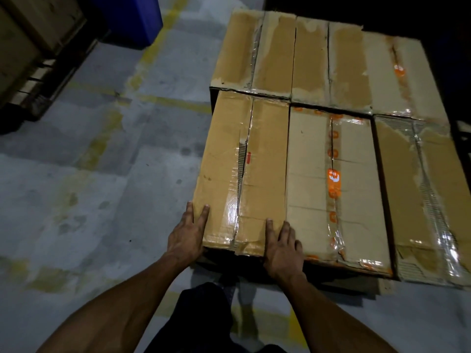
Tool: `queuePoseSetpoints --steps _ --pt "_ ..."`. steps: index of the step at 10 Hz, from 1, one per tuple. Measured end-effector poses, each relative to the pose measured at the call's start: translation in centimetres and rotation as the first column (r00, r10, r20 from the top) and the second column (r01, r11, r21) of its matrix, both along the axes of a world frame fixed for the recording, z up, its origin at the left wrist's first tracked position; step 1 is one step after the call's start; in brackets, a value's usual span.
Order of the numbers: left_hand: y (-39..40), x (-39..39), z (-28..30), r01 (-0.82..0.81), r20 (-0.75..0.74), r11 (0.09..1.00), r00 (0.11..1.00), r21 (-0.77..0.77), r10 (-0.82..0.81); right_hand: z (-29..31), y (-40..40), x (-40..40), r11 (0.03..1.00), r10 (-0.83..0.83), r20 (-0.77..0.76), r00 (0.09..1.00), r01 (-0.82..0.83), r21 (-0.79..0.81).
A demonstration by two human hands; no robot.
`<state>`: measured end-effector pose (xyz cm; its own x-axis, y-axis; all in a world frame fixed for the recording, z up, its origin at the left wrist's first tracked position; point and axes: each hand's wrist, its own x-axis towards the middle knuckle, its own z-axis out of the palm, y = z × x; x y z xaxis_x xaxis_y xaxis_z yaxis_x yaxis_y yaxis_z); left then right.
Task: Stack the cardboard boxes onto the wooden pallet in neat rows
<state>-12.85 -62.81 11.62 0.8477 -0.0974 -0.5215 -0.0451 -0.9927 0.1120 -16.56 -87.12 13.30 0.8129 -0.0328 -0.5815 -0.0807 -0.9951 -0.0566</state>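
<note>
Several taped cardboard boxes lie side by side in two rows, a near row and a far row (pixel 311 57). The near-left box (pixel 244 169) is brown with glossy tape along its seam. My left hand (pixel 187 235) lies with straight fingers on that box's near-left corner. Straight-fingered too, my right hand (pixel 281 248) rests on its near-right corner, partly over the neighbouring paler box (pixel 334 189) with orange tape. A third box (pixel 428 200) closes the near row on the right. The pallet under the boxes is hidden in shadow.
Grey concrete floor (pixel 102 187) with worn yellow lines spreads to the left and in front. A wooden pallet with stacked goods (pixel 30 62) stands at the far left, a blue bin (pixel 132 19) behind it. My dark trousers (pixel 204 319) show below.
</note>
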Motion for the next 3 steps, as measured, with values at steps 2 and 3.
queuePoseSetpoints --steps 2,3 --pt "-1.0 -1.0 2.6 -0.025 -0.054 0.999 0.998 0.024 0.027 1.7 -1.6 -2.7 0.997 -0.033 -0.03 0.999 0.035 0.074" --pt "-1.9 -3.7 3.4 -0.037 0.014 0.999 0.999 -0.013 0.037 2.3 -2.5 -6.1 0.992 -0.079 0.014 0.997 0.077 0.103"
